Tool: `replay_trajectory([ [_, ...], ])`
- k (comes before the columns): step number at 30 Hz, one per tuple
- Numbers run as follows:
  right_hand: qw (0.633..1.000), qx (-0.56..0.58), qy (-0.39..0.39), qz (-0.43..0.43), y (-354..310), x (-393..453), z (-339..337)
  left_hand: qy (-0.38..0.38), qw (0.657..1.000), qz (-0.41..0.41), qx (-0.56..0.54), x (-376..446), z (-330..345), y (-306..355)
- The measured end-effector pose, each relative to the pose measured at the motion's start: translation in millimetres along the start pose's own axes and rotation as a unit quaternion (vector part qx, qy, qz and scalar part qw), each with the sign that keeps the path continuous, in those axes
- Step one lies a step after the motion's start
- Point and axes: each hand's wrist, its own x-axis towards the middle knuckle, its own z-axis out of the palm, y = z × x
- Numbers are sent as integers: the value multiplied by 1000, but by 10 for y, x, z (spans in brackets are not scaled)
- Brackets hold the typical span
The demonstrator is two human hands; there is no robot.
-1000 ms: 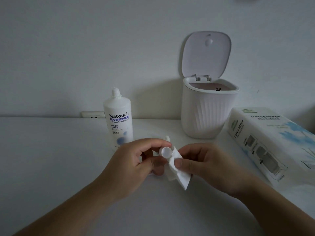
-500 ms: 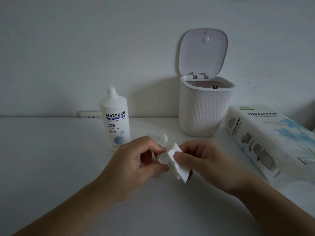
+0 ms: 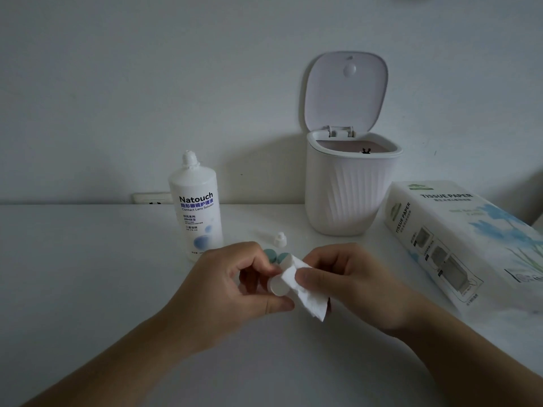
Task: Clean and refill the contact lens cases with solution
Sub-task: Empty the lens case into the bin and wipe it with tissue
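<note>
A: What could go wrong at this point?

B: The case (image 3: 277, 284), small and white, sits pinched at the fingertips of the left hand (image 3: 235, 284) while the tissue (image 3: 305, 289) rubs it. A hard wipe could likely twist it loose, and it would drop to the table (image 3: 88, 289) just under the hands. The tissue might also leave lint inside. Just beyond the left hand, the bottle (image 3: 197, 207) stands with its cap (image 3: 280, 240) off, so a stray knuckle could tip it and spill solution.

A: How are the hands set?

B: The left hand is curled, thumb below and fingers above, gripping the case between both hands. The right hand (image 3: 349, 277) is curled too, pinching the folded tissue against the case's right side, a corner hanging down.

A: Anything else close by?

B: Two teal lids (image 3: 276, 257) peek out just behind the left fingers. The open bin (image 3: 349, 183) stands well beyond the right hand, and the tissue box (image 3: 458, 236) lies to its right.
</note>
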Motion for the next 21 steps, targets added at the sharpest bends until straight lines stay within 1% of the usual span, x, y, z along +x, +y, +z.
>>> replay_trajectory([
  [3, 999, 31, 4, 4, 2, 2, 16, 6, 1000, 2, -2, 0, 5, -5],
  [6, 1000, 5, -24, 12, -16, -17, 27, -2, 1000, -12, -15, 8, -25, -8],
  [10, 996, -48, -70, 30, -33, -43, 47, -28, 998, 17, 53, 1, -42, -14],
  [13, 998, -38, -47, 21, -38, -28, 30, -7, 998, 26, 48, 7, -29, -20],
  [15, 1000, -6, -15, 8, -29, -12, 15, 13, 999, 26, 14, 2, -5, -14],
  [17, 1000, 30, 6, -1, -15, -3, 13, 26, 999, 46, 11, -22, 34, -2],
  [19, 999, 41, 9, -4, -9, 1, 22, 28, 998, 61, 18, -28, 56, -11],
  [21, 1000, 30, -5, 0, -14, -10, 22, 17, 998, 56, 10, -27, 38, -23],
])
